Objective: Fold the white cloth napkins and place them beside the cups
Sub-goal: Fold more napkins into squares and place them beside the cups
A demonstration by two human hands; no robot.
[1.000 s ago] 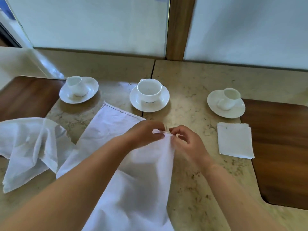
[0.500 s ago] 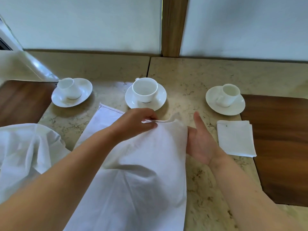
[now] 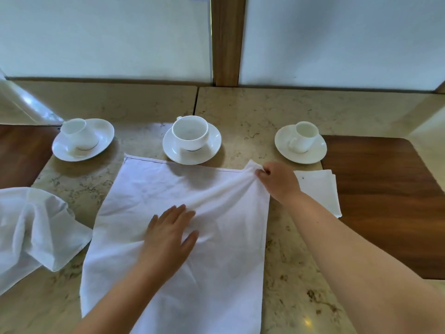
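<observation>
A large white napkin (image 3: 149,189) lies spread on the marble table, its far edge just in front of the middle cup (image 3: 190,132). My left hand (image 3: 169,233) rests flat on the middle of the cloth, fingers apart. My right hand (image 3: 279,180) pinches the napkin's far right corner, lifting a small peak. A folded napkin (image 3: 320,189) lies below the right cup (image 3: 304,136), partly behind my right wrist. A crumpled napkin (image 3: 33,225) sits at the left. The left cup (image 3: 78,133) stands on its saucer.
Each cup has a white saucer; the middle saucer (image 3: 212,145) touches the cloth's far edge. Dark wooden panels (image 3: 385,201) flank the marble top (image 3: 252,112) right and left. A wall with a wooden post (image 3: 227,39) closes the back.
The napkin has been spread flat and wider. My left hand let go of the top edge and now presses the cloth's middle. My right hand moved right and took the far right corner.
</observation>
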